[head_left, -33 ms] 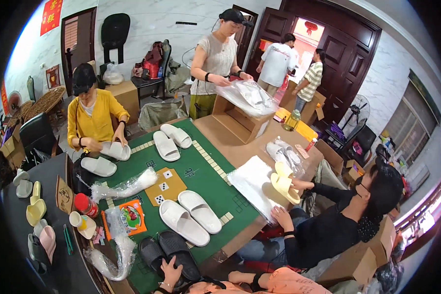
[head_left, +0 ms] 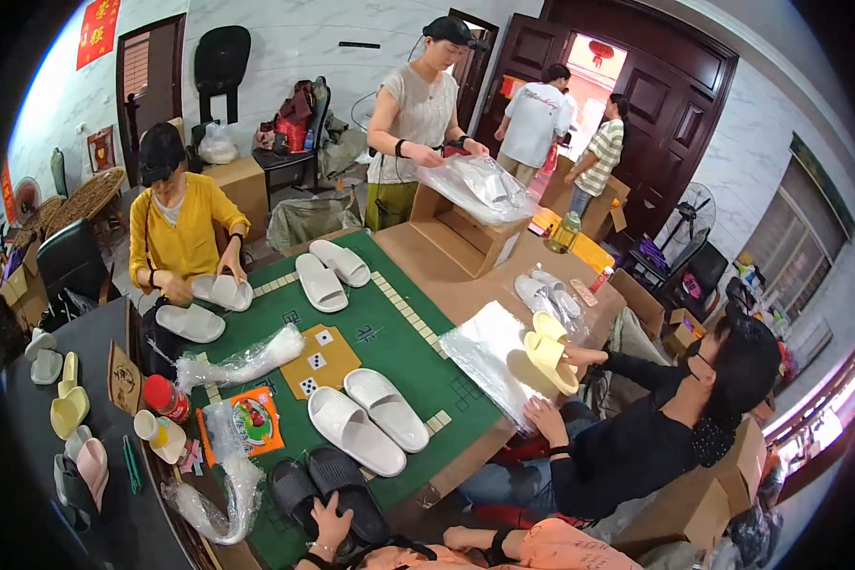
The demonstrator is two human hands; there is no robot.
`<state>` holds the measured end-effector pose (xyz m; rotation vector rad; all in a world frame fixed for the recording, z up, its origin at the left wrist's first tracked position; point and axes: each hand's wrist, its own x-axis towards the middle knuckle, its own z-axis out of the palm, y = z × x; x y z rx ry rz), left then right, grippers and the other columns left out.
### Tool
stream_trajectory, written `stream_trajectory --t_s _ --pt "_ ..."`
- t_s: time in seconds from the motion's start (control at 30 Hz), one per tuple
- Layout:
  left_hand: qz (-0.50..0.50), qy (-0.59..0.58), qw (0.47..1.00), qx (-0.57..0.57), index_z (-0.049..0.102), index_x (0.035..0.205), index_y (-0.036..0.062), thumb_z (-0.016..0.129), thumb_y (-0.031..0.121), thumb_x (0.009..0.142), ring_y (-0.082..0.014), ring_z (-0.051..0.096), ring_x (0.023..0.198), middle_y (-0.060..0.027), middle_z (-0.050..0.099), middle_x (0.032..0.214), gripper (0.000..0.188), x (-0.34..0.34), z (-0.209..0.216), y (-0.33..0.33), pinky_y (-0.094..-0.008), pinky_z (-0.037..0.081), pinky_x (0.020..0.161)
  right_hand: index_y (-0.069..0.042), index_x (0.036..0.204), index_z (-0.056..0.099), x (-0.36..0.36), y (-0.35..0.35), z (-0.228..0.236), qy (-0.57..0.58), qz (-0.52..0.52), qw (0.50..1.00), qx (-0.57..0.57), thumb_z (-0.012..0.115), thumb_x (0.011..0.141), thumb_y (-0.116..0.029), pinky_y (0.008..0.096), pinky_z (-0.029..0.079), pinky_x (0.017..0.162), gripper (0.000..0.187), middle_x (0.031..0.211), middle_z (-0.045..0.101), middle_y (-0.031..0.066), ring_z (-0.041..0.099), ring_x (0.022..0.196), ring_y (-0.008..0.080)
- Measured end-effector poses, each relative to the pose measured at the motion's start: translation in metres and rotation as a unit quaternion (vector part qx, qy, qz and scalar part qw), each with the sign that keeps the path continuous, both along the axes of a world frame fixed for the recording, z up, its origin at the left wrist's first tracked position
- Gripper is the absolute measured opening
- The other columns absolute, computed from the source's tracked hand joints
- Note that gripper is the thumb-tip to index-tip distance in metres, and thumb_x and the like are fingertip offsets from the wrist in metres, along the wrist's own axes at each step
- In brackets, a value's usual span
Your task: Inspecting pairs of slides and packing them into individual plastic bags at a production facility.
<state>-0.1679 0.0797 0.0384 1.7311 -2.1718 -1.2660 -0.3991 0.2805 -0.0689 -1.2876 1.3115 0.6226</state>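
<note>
My left hand (head_left: 331, 524), with a bracelet and a black band at the wrist, rests with spread fingers on the heel end of a pair of black slippers (head_left: 337, 480) at the table's near edge. From the lower right comes my right forearm, in a peach sleeve with a black wristband. Only the back part of my right hand (head_left: 461, 539) shows at the bottom edge; its fingers are hidden. Just beyond the black pair lies a pair of light grey slippers (head_left: 366, 427). Left of it are clear plastic wrap (head_left: 228, 503) and an orange packet (head_left: 247, 423).
A green mat (head_left: 446, 380) covers the table, with another grey pair (head_left: 323, 275) farther back. Across it, a person in yellow handles grey slippers (head_left: 223, 292). One standing holds plastic bags over a carton (head_left: 465, 228). At right, a person holds yellow slippers (head_left: 551, 351) above white sheets.
</note>
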Motion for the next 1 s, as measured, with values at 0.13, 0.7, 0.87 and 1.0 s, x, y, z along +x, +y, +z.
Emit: stream_trajectory --t_s 0.13,0.7,0.87,1.0 --pt "-0.013 0.023 0.999 0.022 0.042 0.121 -0.0003 0.062 0.028 0.070 -0.0502 0.024 0.116 -0.0348 0.021 0.129 0.062 -0.009 -0.022 -0.033 -0.0474 0.023 0.100 0.002 0.092 0.063 0.011 0.008 0.048 -0.021 -0.204 0.977 0.062 0.049 0.076 -0.015 0.0403 0.046 0.064 0.027 0.093 0.060 0.0206 0.060 0.081 0.0313" --pt "-0.540 0.184 0.800 0.186 0.052 0.101 0.0025 0.046 0.022 0.084 -0.0278 0.055 0.085 -0.0151 0.058 0.091 0.027 0.036 0.009 0.045 -0.0374 0.043 0.077 0.001 0.082 0.055 0.112 -0.018 0.212 -0.087 -0.146 0.935 -0.310 0.060 0.068 -0.014 0.0442 0.044 0.065 0.021 0.082 0.057 0.0229 0.055 0.081 0.0404" --pt "-0.447 0.262 0.807 0.284 0.049 0.095 0.0019 0.050 0.023 0.087 -0.0115 0.045 0.072 -0.0029 0.052 0.078 0.022 0.055 0.039 0.044 -0.0294 0.039 0.065 -0.003 0.090 0.061 0.103 -0.002 0.181 -0.160 -0.251 0.913 -0.277 0.053 0.081 -0.021 0.0369 0.047 0.057 0.022 0.070 0.060 0.0204 0.063 0.069 0.0275" --pt "-0.412 0.280 0.794 0.347 0.049 0.099 0.0026 0.050 0.021 0.088 -0.0090 0.045 0.074 -0.0011 0.051 0.080 0.022 0.071 0.048 0.044 -0.0270 0.040 0.066 -0.002 0.107 0.051 0.100 0.007 0.137 -0.177 -0.249 0.948 -0.085 0.064 0.075 -0.024 0.0315 0.048 0.064 0.041 0.081 0.061 0.0036 0.058 0.072 0.0166"
